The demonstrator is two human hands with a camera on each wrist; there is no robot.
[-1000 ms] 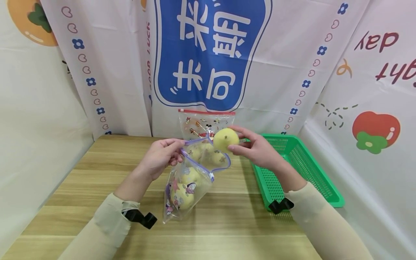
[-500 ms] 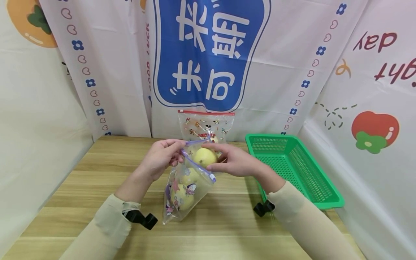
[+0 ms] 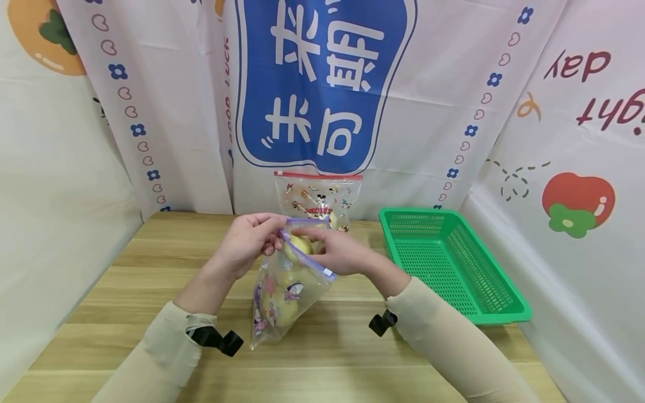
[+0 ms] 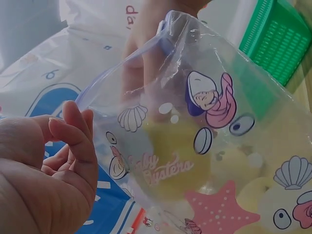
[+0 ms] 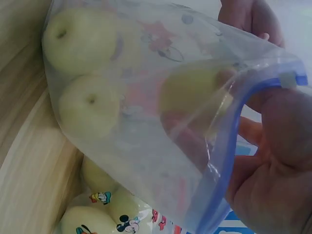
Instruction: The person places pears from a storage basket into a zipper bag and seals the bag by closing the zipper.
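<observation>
My left hand (image 3: pixel 252 239) pinches the rim of a clear zip bag (image 3: pixel 269 280) with a purple zip and printed cartoons, keeping its mouth apart. My right hand (image 3: pixel 347 251) reaches into that mouth and grips a round yellow pear (image 3: pixel 298 247) between thumb and fingers. Through the film in the right wrist view, the held pear (image 5: pixel 187 97) shows above the lower pears (image 5: pixel 90 105), which sit at the bag's bottom. The left wrist view shows my left fingers (image 4: pixel 80 141) at the bag's edge, with the printed side covering part of the pear (image 4: pixel 175 158).
Behind stands another clear zip bag (image 3: pixel 317 193) with a red zip, with pears (image 5: pixel 90 222) inside. On the right of the wooden table (image 3: pixel 166 285) lies a green plastic basket (image 3: pixel 486 246) with perforated walls. Printed cloth (image 3: pixel 423 140) hangs around the back and sides.
My right hand has carried the pear left and down, from above the purple-zip bag into its mouth. My left hand has kept its pinch on the rim in nearly the same place.
</observation>
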